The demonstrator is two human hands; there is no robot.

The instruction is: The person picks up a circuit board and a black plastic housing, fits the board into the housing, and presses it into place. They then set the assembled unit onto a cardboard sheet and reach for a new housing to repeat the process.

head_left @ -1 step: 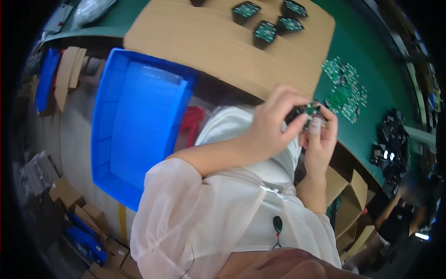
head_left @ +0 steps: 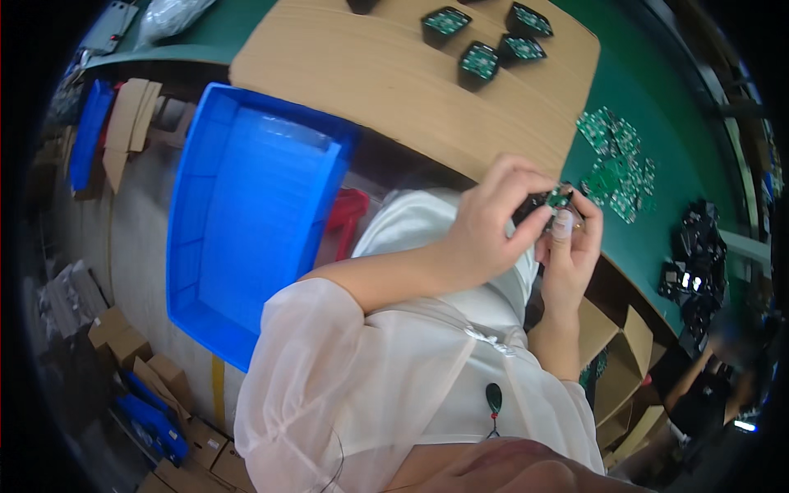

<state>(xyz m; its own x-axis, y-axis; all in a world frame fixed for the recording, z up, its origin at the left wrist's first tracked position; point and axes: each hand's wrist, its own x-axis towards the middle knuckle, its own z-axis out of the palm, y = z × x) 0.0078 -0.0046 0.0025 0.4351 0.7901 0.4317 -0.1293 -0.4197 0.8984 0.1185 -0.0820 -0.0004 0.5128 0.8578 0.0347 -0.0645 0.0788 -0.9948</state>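
Both hands meet over the near edge of the cardboard sheet, around a small black housing with a green circuit board point(head_left: 559, 197). My left hand point(head_left: 498, 215) is closed on the dark side of the piece, thumb and fingers pinching it. From the right, my right hand point(head_left: 574, 245) grips the same piece, its thumb and bent fingers close to the green board. Fingers hide much of the piece. Farther off, several black housings with green boards point(head_left: 478, 62) stand on the cardboard sheet point(head_left: 362, 70).
Loose green circuit boards point(head_left: 618, 168) lie piled on the green tabletop point(head_left: 699, 152), with glossy black parts point(head_left: 694, 267) beyond. A blue bin point(head_left: 246, 214) stands left of me, near a red stool point(head_left: 348, 215). Open cardboard boxes point(head_left: 629, 353) sit at lower right; another person point(head_left: 711, 390) is beyond.
The whole view has shifted slightly, so the surroundings appear a little farther right. Both hands keep their hold on the housing, with hardly any change in the fingers.
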